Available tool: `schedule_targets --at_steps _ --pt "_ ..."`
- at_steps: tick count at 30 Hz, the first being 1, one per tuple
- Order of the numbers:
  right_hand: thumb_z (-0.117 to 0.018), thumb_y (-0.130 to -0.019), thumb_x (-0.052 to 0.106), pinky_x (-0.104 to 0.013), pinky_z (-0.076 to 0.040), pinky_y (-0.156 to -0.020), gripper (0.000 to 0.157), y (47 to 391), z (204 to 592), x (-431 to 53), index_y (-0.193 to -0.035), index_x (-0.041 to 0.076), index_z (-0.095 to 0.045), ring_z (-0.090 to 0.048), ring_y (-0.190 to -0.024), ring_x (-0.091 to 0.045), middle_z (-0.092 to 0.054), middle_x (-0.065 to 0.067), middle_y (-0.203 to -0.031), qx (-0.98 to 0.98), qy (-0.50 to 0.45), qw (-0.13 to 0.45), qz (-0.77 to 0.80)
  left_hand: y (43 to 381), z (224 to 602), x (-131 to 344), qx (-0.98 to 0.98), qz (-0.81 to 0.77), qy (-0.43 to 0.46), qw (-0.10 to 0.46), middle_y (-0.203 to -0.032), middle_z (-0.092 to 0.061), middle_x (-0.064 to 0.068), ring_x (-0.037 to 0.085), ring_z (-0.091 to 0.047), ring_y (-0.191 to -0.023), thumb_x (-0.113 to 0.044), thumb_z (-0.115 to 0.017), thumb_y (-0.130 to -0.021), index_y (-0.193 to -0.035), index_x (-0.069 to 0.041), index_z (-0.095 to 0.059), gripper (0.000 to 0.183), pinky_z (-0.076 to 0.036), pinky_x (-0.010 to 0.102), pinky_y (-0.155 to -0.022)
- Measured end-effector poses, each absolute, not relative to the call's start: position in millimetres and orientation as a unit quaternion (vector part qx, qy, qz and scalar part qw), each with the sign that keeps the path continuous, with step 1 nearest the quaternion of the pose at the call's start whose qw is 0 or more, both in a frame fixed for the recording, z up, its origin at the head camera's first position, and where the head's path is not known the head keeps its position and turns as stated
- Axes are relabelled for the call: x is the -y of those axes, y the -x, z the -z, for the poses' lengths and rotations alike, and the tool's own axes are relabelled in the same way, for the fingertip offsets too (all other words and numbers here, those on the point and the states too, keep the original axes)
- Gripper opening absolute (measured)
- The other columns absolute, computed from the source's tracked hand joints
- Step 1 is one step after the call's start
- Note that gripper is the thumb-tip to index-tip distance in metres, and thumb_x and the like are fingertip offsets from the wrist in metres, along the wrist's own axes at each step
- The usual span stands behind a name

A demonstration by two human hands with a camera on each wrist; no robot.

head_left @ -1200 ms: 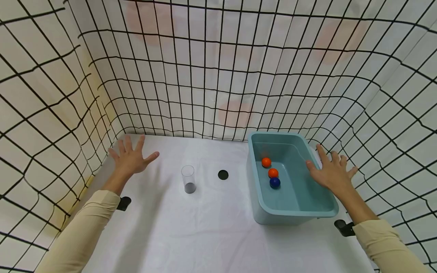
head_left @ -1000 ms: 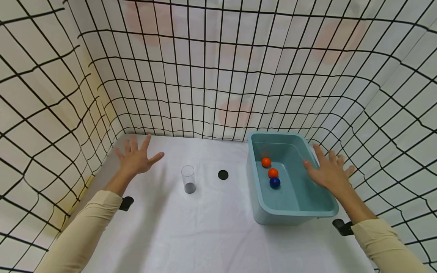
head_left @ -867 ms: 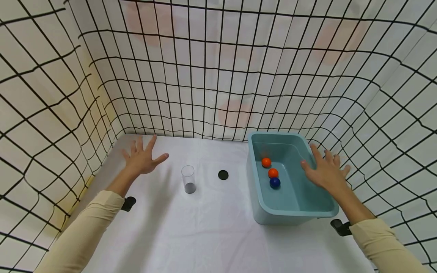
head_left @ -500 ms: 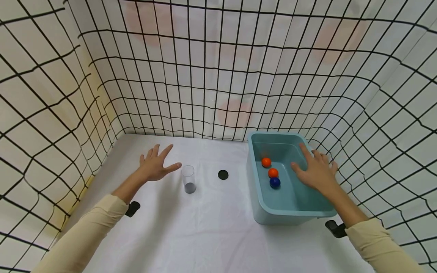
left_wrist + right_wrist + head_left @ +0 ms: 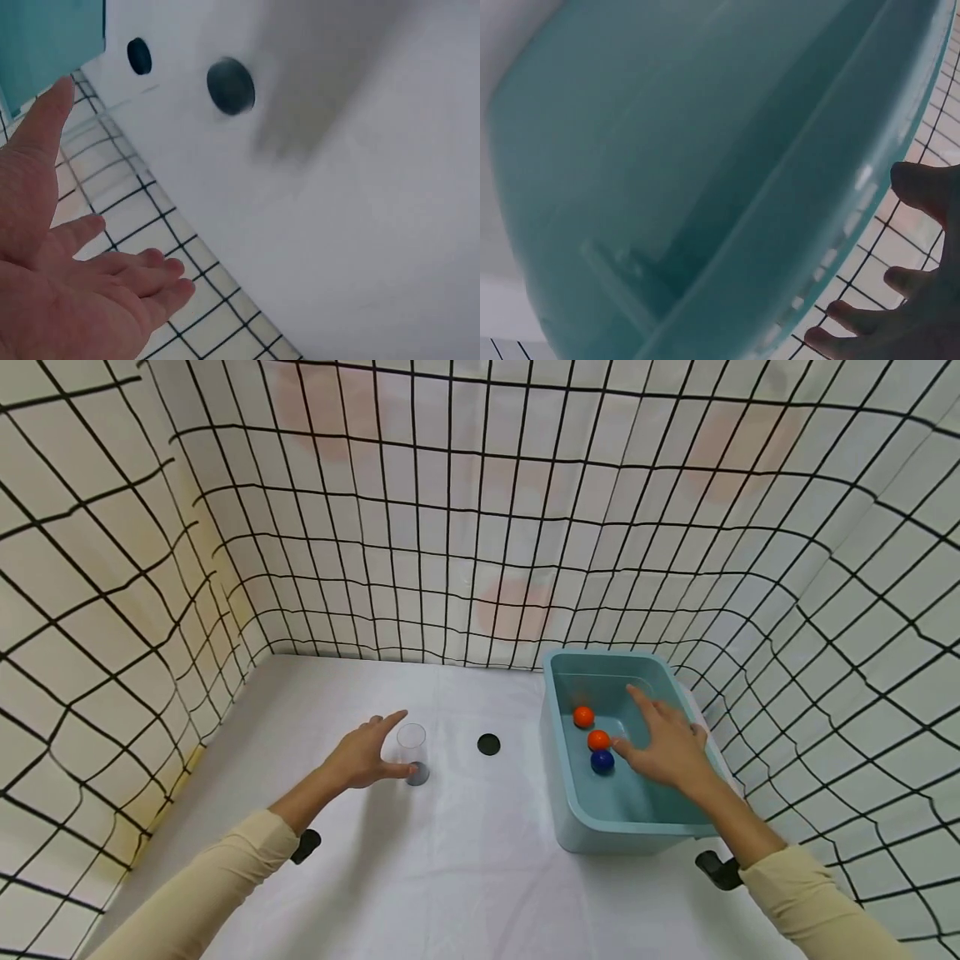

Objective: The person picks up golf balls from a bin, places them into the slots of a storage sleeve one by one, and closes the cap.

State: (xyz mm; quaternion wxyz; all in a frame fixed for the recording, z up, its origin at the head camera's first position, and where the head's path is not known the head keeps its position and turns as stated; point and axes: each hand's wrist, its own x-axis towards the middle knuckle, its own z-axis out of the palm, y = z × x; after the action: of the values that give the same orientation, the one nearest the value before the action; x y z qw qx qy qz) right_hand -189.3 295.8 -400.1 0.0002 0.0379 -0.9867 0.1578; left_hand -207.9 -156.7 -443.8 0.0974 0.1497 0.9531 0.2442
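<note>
A clear tumbler (image 5: 414,750) with a dark round base stands upright on the white surface, left of centre. My left hand (image 5: 358,758) is beside it, thumb and index finger spread; the thumb overlaps its lower part in the head view. In the left wrist view that hand (image 5: 82,277) has its palm showing and holds nothing. My right hand (image 5: 667,747) hovers over a pale teal bin (image 5: 566,802), fingers spread, with nothing in it. Inside the bin lie an orange ball (image 5: 583,717), a second orange ball (image 5: 598,740) and a dark blue ball (image 5: 602,762), close to the right thumb.
A flat black disc (image 5: 489,744) lies on the white surface (image 5: 480,877) between the tumbler and the bin. Black netting (image 5: 480,527) rises in front of pale walls at the back and both sides.
My left hand has moved right and nearer, from the far left to the tumbler. My right hand has moved left, from the bin's right rim to over its inside. Tumbler, disc and balls stay put.
</note>
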Motion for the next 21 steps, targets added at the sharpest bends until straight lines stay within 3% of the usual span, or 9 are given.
schedule_targets --at_steps 6,11,21 --pt "-0.064 -0.094 0.045 -0.082 -0.020 -0.102 0.086 188.5 404.4 -289.3 -0.162 0.014 -0.019 -0.028 -0.141 -0.058 -0.031 -0.035 -0.157 0.986 -0.034 -0.042 -0.155 208.1 455.9 150.7 -0.944 -0.285 -0.129 0.103 -0.147 -0.053 0.026 0.047 -0.054 -0.131 -0.035 -0.082 -0.084 -0.150 -0.006 -0.043 0.082 -0.047 0.058 -0.104" --pt "-0.064 -0.094 0.042 -0.081 -0.026 -0.100 0.083 186.5 406.5 -287.9 -0.160 0.012 -0.023 -0.036 -0.138 -0.058 -0.036 -0.036 -0.154 0.987 -0.042 -0.045 -0.149 210.0 461.3 147.7 -0.945 -0.296 -0.117 0.077 -0.134 -0.064 0.024 0.043 -0.064 -0.115 -0.032 -0.084 -0.082 -0.141 -0.005 -0.052 0.072 -0.053 0.053 -0.095" --pt "-0.063 -0.096 0.042 -0.078 -0.034 -0.099 0.082 187.5 408.3 -286.2 -0.160 0.008 -0.024 -0.041 -0.136 -0.055 -0.038 -0.034 -0.154 0.985 -0.049 -0.052 -0.159 213.3 469.0 141.6 -0.938 -0.330 -0.103 0.031 -0.131 -0.067 0.021 0.034 -0.064 -0.097 -0.025 -0.082 -0.084 -0.124 -0.007 -0.064 0.048 -0.053 0.050 -0.085"
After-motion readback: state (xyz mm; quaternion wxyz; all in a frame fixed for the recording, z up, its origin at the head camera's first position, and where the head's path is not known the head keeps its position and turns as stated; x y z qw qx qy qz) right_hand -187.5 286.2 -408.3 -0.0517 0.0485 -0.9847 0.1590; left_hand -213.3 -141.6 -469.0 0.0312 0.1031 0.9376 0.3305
